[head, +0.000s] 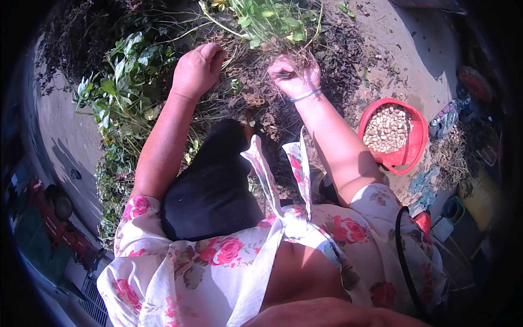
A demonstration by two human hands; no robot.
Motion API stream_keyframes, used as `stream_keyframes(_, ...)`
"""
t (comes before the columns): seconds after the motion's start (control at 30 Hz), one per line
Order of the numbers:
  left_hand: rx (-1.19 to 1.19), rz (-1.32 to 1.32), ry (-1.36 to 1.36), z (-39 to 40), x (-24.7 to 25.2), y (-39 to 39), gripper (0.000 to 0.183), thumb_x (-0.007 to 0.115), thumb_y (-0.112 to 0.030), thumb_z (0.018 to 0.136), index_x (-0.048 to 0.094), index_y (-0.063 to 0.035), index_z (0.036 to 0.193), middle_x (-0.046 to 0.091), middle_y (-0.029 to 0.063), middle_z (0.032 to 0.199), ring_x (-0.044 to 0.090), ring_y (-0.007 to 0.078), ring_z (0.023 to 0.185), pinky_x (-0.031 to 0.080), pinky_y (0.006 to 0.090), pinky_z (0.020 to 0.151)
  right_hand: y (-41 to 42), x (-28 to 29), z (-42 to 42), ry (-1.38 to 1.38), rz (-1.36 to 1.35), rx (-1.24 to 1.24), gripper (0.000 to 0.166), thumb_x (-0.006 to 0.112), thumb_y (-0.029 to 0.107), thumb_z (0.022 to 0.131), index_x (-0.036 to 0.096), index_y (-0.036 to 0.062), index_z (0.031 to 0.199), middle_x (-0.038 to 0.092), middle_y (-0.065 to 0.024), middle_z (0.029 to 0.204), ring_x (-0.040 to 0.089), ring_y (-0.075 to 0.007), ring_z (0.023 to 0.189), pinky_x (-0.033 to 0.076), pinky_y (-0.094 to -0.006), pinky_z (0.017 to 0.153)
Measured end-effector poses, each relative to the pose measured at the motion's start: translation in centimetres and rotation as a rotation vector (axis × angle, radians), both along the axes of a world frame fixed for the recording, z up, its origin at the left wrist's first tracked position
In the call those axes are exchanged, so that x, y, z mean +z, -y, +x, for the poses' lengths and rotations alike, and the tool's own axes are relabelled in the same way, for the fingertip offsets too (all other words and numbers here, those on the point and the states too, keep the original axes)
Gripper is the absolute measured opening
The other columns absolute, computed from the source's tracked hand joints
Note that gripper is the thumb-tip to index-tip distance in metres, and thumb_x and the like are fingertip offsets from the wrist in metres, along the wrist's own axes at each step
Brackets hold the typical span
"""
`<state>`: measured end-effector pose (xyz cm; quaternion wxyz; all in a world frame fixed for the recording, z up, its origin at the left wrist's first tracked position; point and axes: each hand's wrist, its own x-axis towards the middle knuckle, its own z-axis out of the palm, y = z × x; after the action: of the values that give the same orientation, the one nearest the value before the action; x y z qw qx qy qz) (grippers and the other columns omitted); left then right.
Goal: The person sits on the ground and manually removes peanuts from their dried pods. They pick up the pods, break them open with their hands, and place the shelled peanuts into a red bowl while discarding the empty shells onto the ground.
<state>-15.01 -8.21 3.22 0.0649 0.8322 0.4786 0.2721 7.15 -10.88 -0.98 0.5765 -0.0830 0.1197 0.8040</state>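
My right hand (300,77), with a band at its wrist, is curled at the root end of a leafy green plant (278,24), probably a peanut plant. Fine roots (303,57) spread over its fingers. A small dark object (284,75) shows at the curled fingers; what it is I cannot tell. My left hand (200,68) is bent inward beside loose stems, its fingertips turned away, so whether it grips anything is hidden. To the right, a red plastic basket (423,122) holds many pale unshelled peanuts (386,130).
Pulled leafy plants (126,86) lie heaped along my left side, with darker, dried ones (81,32) behind. Soil and dry leaf litter (282,110) cover the ground between my arms. Dry roots (453,155) lie right of the basket. Red machinery (61,233) stands at the lower left.
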Motion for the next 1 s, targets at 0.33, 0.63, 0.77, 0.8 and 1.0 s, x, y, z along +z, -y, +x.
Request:
stream_keyframes(0.33,-0.238,-0.005,0.011,4.5,0.3,0.4,0.023,0.053,-0.018,0.081,0.052,-0.0101,0.103,0.058,0.0095,0.079,0.058,0.0279,0.068,0.048,0.0365,0.057,1.7,0.0,1.1,0.014,0.284,0.123,0.044,0.048,0.037,0.078,0.051,0.0044,0.107,0.042,0.0008,0.056,0.038,-0.0096,0.046,0.032,-0.0273,0.057)
stream_keyframes(0.63,-0.267,-0.005,-0.082,5.9,0.5,-0.4,0.018,0.054,-0.024,0.075,0.052,-0.0057,0.074,0.054,0.0110,0.067,0.056,0.0310,0.061,0.046,0.0390,0.054,2.7,0.9,1.9,0.070,0.165,0.155,0.040,0.048,0.037,0.078,0.054,0.0037,0.100,0.042,0.0006,0.057,0.035,-0.0104,0.044,0.031,-0.0275,0.055)
stream_keyframes(0.77,-0.062,-0.121,-0.201,4.6,0.2,-1.2,0.020,0.051,-0.024,0.073,0.054,-0.0054,0.068,0.056,0.0129,0.065,0.056,0.0316,0.063,0.046,0.0409,0.056,2.0,0.5,4.3,0.148,0.324,0.079,0.041,0.046,0.037,0.079,0.054,0.0052,0.104,0.054,-0.0050,0.066,0.044,-0.0144,0.049,0.035,-0.0308,0.057)
stream_keyframes(0.8,-0.015,-0.159,-0.217,4.0,-0.1,-1.3,0.020,0.051,-0.024,0.074,0.055,-0.0054,0.069,0.056,0.0131,0.066,0.056,0.0316,0.064,0.046,0.0408,0.057,2.1,1.7,4.1,0.269,0.229,-0.018,0.044,0.044,0.035,0.080,0.051,0.0037,0.109,0.057,-0.0105,0.073,0.047,-0.0172,0.052,0.036,-0.0316,0.059)
stream_keyframes(1.0,-0.181,-0.732,-0.495,4.1,-5.5,1.1,0.024,0.049,-0.027,0.077,0.062,-0.0095,0.088,0.062,0.0093,0.090,0.059,0.0276,0.085,0.046,0.0368,0.074,1.3,4.2,2.6,1.375,0.417,-0.067,0.025,0.048,0.013,0.082,0.057,-0.0039,0.097,0.061,-0.0100,0.084,0.057,-0.0220,0.074,0.045,-0.0319,0.069)
